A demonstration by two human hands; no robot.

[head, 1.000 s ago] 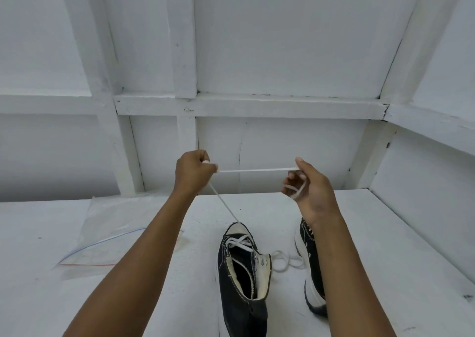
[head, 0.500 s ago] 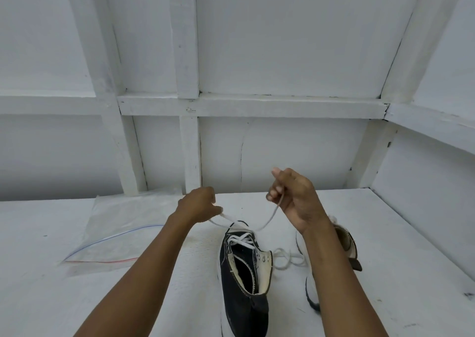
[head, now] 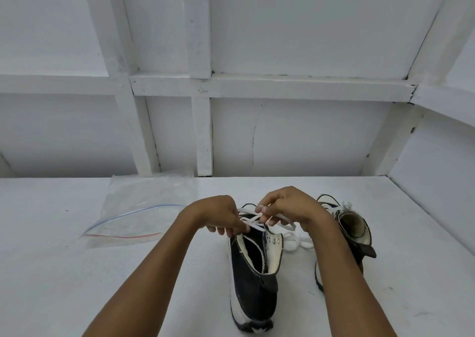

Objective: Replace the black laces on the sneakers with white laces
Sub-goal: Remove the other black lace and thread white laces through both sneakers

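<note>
L hand (head: 218,216) + R hand (head: 288,208): fingers curled, pinching white lace (head: 281,225) over near sneaker (head: 254,272). Zip bag (head: 144,208) flat at left, contents unclear.

No writing or brand is legible on the sneakers (head: 253,293).

Both hands, left (head: 218,216) and right (head: 290,205), are pinching a white lace (head: 279,226) above the near sneaker (head: 253,272); a plastic bag (head: 138,216) is lying left.

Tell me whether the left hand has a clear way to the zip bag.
Probably yes: the zip bag lies flat just left of the left hand, nothing between them, though the hand pinches the white lace.
</note>
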